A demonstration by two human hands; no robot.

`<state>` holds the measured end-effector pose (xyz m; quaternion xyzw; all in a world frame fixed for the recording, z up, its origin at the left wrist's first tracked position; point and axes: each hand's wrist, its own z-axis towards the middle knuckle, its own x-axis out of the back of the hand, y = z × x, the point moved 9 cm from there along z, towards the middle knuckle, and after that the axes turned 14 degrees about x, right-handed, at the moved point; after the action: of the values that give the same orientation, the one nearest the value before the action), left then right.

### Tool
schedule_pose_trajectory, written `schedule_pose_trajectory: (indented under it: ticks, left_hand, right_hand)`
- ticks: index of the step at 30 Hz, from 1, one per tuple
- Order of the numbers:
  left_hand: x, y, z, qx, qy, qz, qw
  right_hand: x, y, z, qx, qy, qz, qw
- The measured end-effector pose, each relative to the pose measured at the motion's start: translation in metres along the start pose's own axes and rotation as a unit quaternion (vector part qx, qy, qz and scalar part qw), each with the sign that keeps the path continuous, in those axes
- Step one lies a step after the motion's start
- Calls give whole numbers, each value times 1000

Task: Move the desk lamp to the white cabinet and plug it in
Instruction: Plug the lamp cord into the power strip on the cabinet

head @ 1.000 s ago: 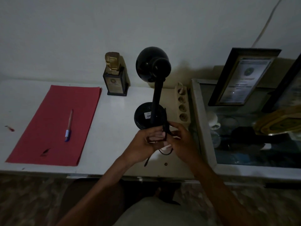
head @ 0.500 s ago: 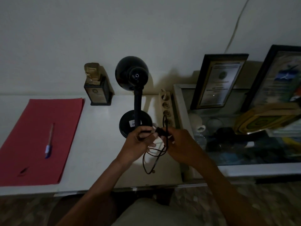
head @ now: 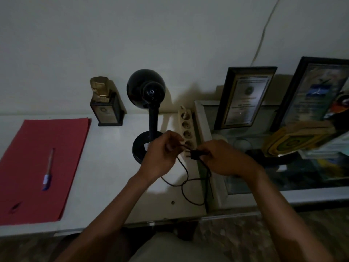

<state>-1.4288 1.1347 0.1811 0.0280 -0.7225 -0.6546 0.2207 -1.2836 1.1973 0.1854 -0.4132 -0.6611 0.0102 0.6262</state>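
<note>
Your right hand (head: 224, 159) pinches the black plug (head: 194, 155), prongs pointing left toward the power strip (head: 187, 129) just beyond; your left hand (head: 160, 154) grips the cord (head: 186, 174). The desk lamp (head: 149, 114) stands upright on the white cabinet (head: 105, 167), left of the strip.

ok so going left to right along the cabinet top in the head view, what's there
red folder with a pen on it → trophy → desk lamp → power strip → framed certificate
</note>
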Motion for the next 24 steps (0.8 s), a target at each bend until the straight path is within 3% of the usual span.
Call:
schedule_pose_trajectory:
  ticks: [3,7,12,15,18,20,24]
  left_hand:
    - [25,-10,-15,-51,36,80,995]
    - [33,-46,-26,-37,-16,226,973]
    - [43,-93,-32,28,-27,291,956]
    - [35,-108,-31,56,-49,309,948]
    - [25,-107,-25,31,-69,281,957]
    - [26,-104,-20,23,-41,250,967]
    - [21,-99,-17,19,-15,182,983]
  right_hand:
    - [22,14,3,-29,64,1,998]
    - [59,11,25,-31,174,21,984]
    - [85,1,57,6,214,-22,977]
    - [82,11,83,-7,162,-74,984]
    - [48,21,107,-5,5,-148,989]
    - [30,29,113,-15,-57,-201,978]
    - [25,37,120,-43,-51,-248,966]
